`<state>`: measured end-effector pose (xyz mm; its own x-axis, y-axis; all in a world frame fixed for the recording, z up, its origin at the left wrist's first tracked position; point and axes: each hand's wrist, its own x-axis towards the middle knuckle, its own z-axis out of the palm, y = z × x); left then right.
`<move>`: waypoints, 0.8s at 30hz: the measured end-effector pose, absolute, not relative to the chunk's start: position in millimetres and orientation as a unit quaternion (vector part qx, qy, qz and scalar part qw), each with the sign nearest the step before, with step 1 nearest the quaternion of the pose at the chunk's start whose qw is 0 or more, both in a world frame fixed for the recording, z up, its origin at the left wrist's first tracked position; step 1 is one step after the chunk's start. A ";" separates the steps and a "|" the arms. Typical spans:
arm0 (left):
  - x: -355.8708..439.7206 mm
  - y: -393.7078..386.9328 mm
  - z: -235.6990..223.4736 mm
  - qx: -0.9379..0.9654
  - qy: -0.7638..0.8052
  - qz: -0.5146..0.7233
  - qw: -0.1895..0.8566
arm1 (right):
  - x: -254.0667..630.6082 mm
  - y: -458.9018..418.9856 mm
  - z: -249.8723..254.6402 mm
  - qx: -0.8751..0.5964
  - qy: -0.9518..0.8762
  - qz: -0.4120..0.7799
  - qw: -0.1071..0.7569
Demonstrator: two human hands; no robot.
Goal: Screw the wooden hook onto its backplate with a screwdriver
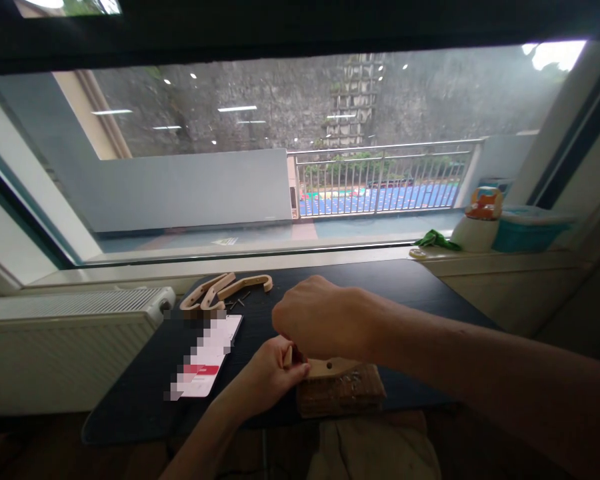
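Observation:
My left hand [271, 375] pinches one end of a pale wooden hook [343, 366], which has a dark round hole in its flat face. The hook rests on top of a brown layered block [337, 400] at the table's front edge. Several small metal screws [351, 381] lie on the block beside it. Above the hook, my right hand [313, 310] is closed in a fist with the wrist bent over. Whatever its fingers grip is hidden behind the hand and forearm.
On the dark table [140, 380], more wooden hooks [214, 291] lie at the back left, with several loose screws [237, 303] beside them. A phone [207, 363] lies left of my hands. The windowsill holds a green cloth [437, 240], a white bottle [475, 233] and a teal box [530, 232].

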<state>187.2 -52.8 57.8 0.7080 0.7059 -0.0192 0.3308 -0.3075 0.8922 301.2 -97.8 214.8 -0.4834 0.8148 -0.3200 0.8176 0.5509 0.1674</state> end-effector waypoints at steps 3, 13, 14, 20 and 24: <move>186.5 -51.5 56.9 0.790 0.339 0.178 0.479 | 302.2 -97.8 212.5 0.473 0.862 -0.011 0.179; 187.0 -49.6 60.0 0.797 0.301 0.179 0.492 | 308.6 -81.7 205.2 0.478 0.861 -0.012 0.176; 186.9 -49.5 58.7 0.793 0.300 0.184 0.497 | 307.2 -84.0 207.9 0.472 0.863 -0.010 0.178; 186.2 -48.6 52.2 0.783 0.318 0.185 0.501 | 305.9 -89.7 207.1 0.466 0.867 -0.035 0.171; 186.1 -48.7 55.6 0.788 0.317 0.180 0.497 | 313.7 -79.0 194.1 0.468 0.872 -0.047 0.131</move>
